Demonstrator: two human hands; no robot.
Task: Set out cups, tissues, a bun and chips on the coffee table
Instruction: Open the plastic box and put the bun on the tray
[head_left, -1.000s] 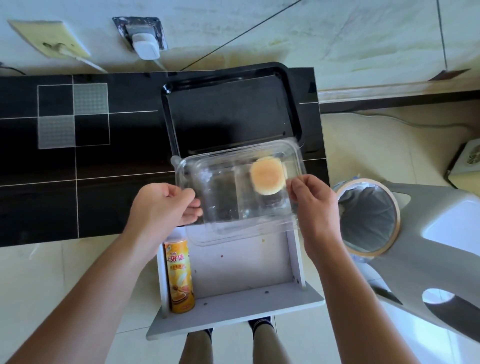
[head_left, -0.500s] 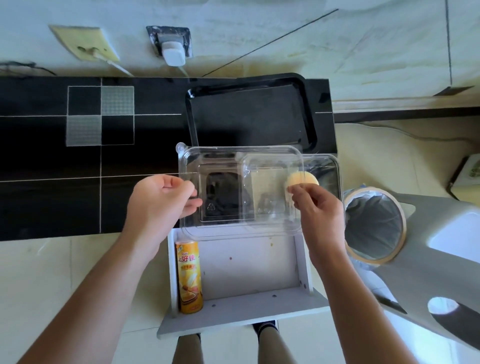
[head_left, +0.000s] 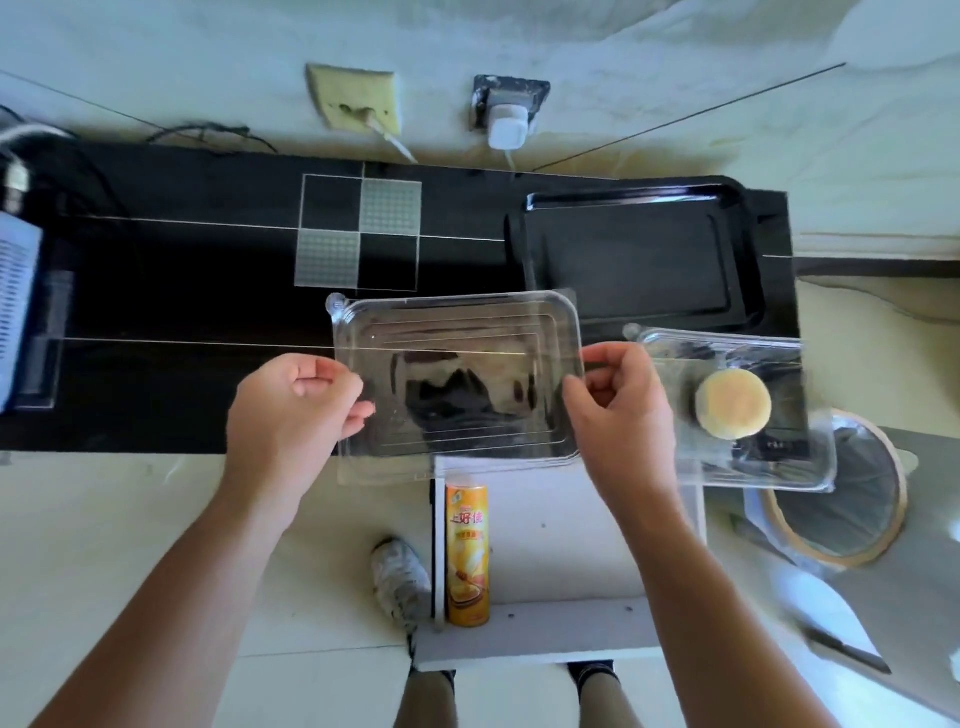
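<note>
My left hand (head_left: 293, 415) and my right hand (head_left: 621, 410) pinch the two short edges of a clear plastic lid (head_left: 457, 384), held flat over the front edge of the black coffee table (head_left: 182, 312). The clear box base (head_left: 779, 467) sits just right of my right hand at the table's right end, partly over the bin, with the round pale bun (head_left: 733, 404) inside. An orange chips can (head_left: 467, 551) stands in the white drawer (head_left: 571, 629) below my hands.
A black tray (head_left: 634, 249) lies at the table's back right. A lined waste bin (head_left: 852, 509) stands right of the drawer. A white appliance (head_left: 15, 291) sits at the table's far left. Wall sockets with a plugged charger (head_left: 506, 130) are behind.
The lid has come off the box and moved left between both hands. The base with the bun now lies to the right. The view has shifted left.
</note>
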